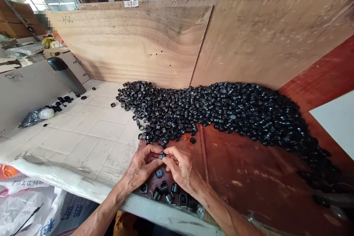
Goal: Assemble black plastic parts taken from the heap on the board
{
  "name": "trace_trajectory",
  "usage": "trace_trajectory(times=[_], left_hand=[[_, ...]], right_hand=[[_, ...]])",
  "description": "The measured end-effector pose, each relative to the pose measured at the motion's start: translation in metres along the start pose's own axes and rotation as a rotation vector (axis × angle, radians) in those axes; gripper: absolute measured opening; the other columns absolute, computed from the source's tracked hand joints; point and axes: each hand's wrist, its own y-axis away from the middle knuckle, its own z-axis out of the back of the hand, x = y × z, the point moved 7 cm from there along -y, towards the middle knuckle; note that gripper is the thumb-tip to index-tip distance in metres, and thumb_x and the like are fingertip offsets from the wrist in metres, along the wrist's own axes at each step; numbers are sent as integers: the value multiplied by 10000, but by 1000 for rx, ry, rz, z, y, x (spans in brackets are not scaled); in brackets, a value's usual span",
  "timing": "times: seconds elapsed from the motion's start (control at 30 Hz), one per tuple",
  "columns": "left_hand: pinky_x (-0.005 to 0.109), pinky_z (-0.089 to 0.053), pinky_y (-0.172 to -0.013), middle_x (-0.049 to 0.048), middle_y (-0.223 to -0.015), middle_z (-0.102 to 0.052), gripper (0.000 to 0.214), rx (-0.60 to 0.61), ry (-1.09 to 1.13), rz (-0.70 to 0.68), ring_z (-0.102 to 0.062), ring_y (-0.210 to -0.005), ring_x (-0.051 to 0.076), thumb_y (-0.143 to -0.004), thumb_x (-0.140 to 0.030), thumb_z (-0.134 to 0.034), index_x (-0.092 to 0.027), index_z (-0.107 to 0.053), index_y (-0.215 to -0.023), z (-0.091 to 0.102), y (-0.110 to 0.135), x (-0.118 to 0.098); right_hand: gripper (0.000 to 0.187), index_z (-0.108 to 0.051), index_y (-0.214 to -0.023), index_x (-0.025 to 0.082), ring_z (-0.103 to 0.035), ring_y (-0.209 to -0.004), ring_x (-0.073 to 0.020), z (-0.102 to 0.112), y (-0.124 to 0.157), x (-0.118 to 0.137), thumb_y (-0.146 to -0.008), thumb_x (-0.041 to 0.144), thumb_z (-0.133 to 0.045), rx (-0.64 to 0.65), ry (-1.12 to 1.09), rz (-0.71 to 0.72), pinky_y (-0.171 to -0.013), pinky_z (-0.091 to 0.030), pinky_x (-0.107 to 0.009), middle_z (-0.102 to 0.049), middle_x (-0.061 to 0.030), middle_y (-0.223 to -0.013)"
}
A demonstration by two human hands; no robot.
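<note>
Centrally, a large heap of black rings (221,114) covers the red board (249,177). Left hand (141,167) and right hand (181,167) meet at its near edge, fingertips pinched closed on one small black ring (161,155).

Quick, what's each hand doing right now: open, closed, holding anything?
Left hand: closed, pinching a small black ring.
Right hand: closed, pinching the same ring.

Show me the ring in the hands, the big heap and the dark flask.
ring (162,155): head view, its top edge.
big heap (235,112): head view, its middle.
dark flask (70,79): head view, its side wall.
</note>
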Motion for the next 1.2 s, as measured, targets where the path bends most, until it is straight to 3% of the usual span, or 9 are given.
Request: trace_trajectory(times=[0.17, 0.27, 0.37, 0.43, 0.5, 0.67, 0.87, 1.07, 1.2], left_hand=[[331, -563, -939, 61, -1125, -731, 135, -9, -306, -148, -712, -1026, 207, -973, -261, -676, -214, -676, -1100, 7, 4, -5], [331, -547, -940, 57, -1116, -729, 141, 86, -509, -185, -698, -1029, 202, -979, -201, -621, -221, -656, -1113, 1, 6, -10], [300, -540, -803, 23, -946, -714, 43, 159, -653, -167, -680, -856, 178, -937, -201, -657, -217, -655, -978, -9, 6, -13], [281, -531, -712, 22, -939, -693, 20, 79, -705, -163, -661, -788, 165, -942, -231, -656, -216, -644, -949, -8, 2, -14], [275, -539, -675, 38, -1040, -682, 92, -39, -747, -184, -665, -781, 156, -964, -225, -616, -225, -646, -1051, -3, -3, -15], [329, -576, -880, 68, -1273, -668, 357, -71, -1030, -373, -722, -1000, 191, -960, -88, -523, -253, -630, -1257, -4, -21, -17], [309, -560, -795, 53, -1041, -749, 297, 23, -1268, -370, -740, -891, 197, -983, -75, -449, -217, -679, -1105, -18, -34, -12], [345, -525, -838, 18, -831, -733, 179, -173, -1169, -264, -703, -782, 202, -809, -72, -570, -220, -667, -842, -14, -26, -19], [313, -536, -683, -6, -704, -709, 72, -233, -693, -36, -679, -656, 189, -805, -173, -590, -220, -645, -813, 1, -25, -6]], right_hand=[[147, -620, -946, 198, -649, -533, -170, -9, 2, -21, -860, 316, -598, 27, -130, -220, -545, -498, -253, -634, 28, -584], [135, -617, -861, 205, -626, -504, -169, -8, 1, -28, -877, 336, -588, 70, -107, -282, -533, -485, -254, -623, 29, -551], [211, -625, -761, 206, -634, -612, -185, 31, -6, -20, -923, 330, -568, -158, 226, -106, -609, -497, -284, -647, -23, -671], [135, -676, -889, 191, -663, -782, -220, 65, -7, -14, -892, 208, -542, -409, 467, 46, -732, -525, -326, -676, -80, -884], [319, -694, -1055, 168, -661, -844, -233, 85, -9, -19, -800, 86, -521, -486, 630, 102, -757, -536, -342, -652, -127, -1055], [315, -687, -909, 182, -642, -791, -217, 83, -19, -42, -787, -14, -473, -306, 712, 172, -703, -525, -302, -641, -90, -897], [175, -683, -873, 188, -625, -748, -205, 68, -19, -46, -915, 67, -564, -209, 744, 78, -677, -484, -281, -642, -72, -844], [101, -648, -880, 192, -653, -802, -200, 54, -17, -31, -881, 99, -686, -140, 583, 101, -730, -492, -289, -683, -68, -947], [105, -665, -934, 200, -629, -684, -165, 39, -15, -22, -867, 120, -682, -45, 243, 26, -647, -475, -258, -677, 3, -784]])
